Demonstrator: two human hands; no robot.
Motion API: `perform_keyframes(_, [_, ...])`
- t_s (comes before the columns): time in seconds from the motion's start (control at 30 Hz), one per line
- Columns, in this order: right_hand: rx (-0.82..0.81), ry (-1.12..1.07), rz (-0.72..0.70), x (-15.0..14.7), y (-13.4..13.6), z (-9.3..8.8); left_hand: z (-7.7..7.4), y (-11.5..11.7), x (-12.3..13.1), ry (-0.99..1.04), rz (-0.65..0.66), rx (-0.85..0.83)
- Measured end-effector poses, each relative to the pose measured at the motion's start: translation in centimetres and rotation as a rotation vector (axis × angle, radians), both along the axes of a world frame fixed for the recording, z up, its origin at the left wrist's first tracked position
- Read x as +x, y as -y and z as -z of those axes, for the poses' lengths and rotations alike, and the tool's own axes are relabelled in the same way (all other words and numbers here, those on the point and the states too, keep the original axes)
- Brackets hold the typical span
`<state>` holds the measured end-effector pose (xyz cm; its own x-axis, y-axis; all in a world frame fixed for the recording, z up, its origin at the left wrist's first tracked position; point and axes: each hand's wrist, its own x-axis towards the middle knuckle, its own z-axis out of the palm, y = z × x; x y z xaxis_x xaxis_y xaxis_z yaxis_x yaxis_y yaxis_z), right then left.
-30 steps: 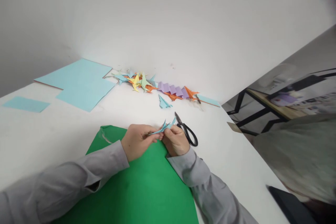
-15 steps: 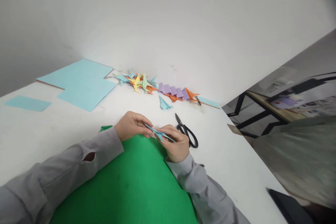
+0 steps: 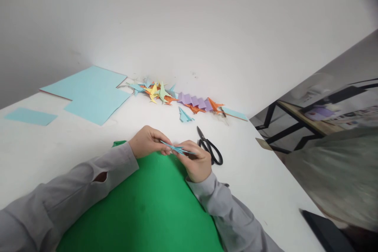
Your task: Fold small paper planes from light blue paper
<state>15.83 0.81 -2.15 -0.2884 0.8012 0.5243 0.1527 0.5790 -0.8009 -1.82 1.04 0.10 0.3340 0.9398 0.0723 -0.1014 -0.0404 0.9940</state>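
Observation:
A small folded light-blue paper piece [image 3: 178,149] is held up between my two hands, above the near part of the table. My left hand [image 3: 148,141] pinches its left end between thumb and fingers. At its right end, my right hand [image 3: 197,160] is closed on it, with the fingertips of both hands almost touching. Part of the paper is hidden behind the right fingers. Just right of my right hand lie black-handled scissors [image 3: 210,145], blades pointing away. A second folded light-blue paper piece [image 3: 185,115] rests on the table beyond.
Light-blue paper sheets [image 3: 97,102] lie at the back left, a smaller blue rectangle [image 3: 31,116] left of them. Folded paper cranes [image 3: 162,93] and a pleated purple paper [image 3: 195,101] line the wall. A dark flat object [image 3: 325,230] sits at the table's right edge.
The folded blue paper has tilted flatter between my fingers, and its right end sits slightly higher. Both hands have hardly moved.

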Motion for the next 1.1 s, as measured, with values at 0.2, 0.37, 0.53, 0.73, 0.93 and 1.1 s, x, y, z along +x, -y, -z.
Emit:
perform_keyframes(0.2, [-0.043, 0.048, -0.011, -0.2, 0.3, -0.3, -0.2, 0.2, 0.2, -0.118, -0.025, 0.043])
perform_keyframes(0.37, [-0.147, -0.042, 0.023, -0.3, 0.2, -0.3, -0.1, 0.4, 0.7, -0.041, -0.034, -0.017])
perform_keyframes(0.53, [-0.271, -0.113, 0.027, -0.3, 0.1, -0.6, -0.1, 0.5, 0.9, 0.026, -0.047, -0.083])
perform_keyframes(0.73, [-0.373, -0.139, 0.059, -0.3, 0.0, 0.0, -0.2, 0.7, 1.2, 0.125, -0.038, -0.221])
perform_keyframes(0.93, [-0.479, -0.230, 0.069, -0.3, -0.3, 0.9, -0.2, 0.8, 1.2, 0.194, -0.007, -0.345])
perform_keyframes(1.1, [-0.481, -0.246, 0.079, -0.2, -0.5, 1.2, -0.1, 0.5, 1.0, 0.205, -0.021, -0.390])
